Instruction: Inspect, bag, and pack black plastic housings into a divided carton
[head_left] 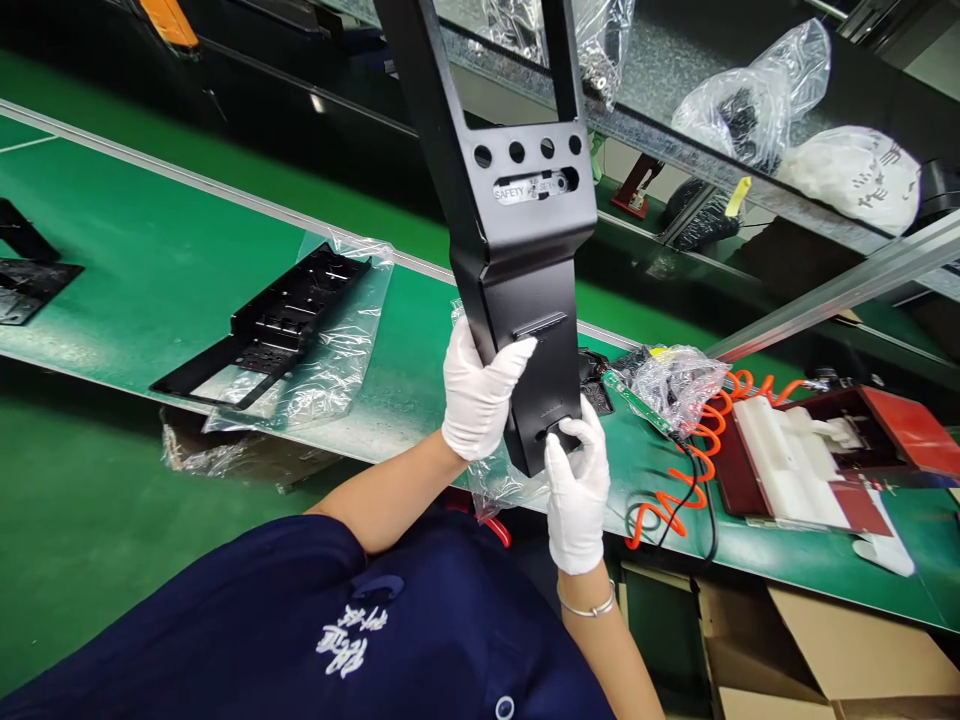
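I hold a long black plastic frame part [517, 230] upright in front of me; it has a row of round holes and a silver SAFETY label near its middle. My left hand [480, 395], in a white glove, is wrapped round its lower left edge. My right hand [576, 480], also gloved, grips the bottom end, thumb pressed on a small round feature there. The part's top runs out of view.
A green bench [150, 260] carries another black frame part [270, 325] on a clear bag, a bagged circuit board [667, 385], an orange coiled hose [690, 470] and a red-and-white fixture [817, 450]. Bagged parts sit on the shelf above [750, 110]. Cardboard boxes [810, 650] stand below.
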